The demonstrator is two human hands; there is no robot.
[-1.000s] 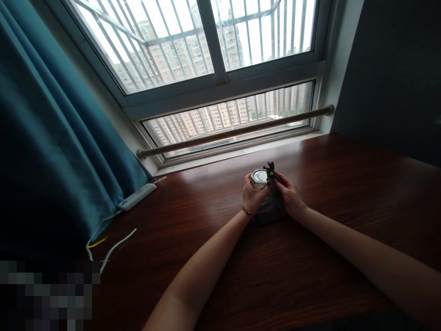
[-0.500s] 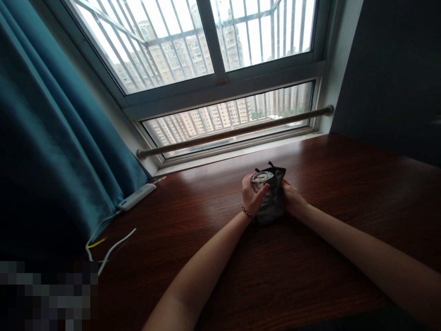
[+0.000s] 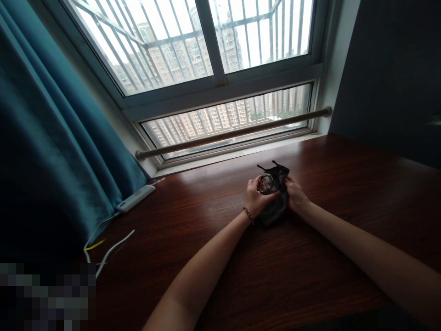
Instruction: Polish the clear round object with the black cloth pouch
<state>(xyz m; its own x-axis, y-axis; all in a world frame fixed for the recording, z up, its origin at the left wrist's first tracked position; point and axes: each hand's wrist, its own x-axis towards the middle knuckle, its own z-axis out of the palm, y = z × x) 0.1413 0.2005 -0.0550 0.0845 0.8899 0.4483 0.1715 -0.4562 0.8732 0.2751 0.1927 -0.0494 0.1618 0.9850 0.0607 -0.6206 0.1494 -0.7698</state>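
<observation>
On wooden desk (image 3: 310, 257): both hands grip dark pouch (image 3: 277, 202); left hand (image 3: 257, 198); right hand (image 3: 296, 196).

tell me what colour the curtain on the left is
Teal blue curtain, seen in the head view.

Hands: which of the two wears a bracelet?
The left hand, beaded bracelet at its wrist; the right hand is bare. Both grip the dark pouch.
</observation>
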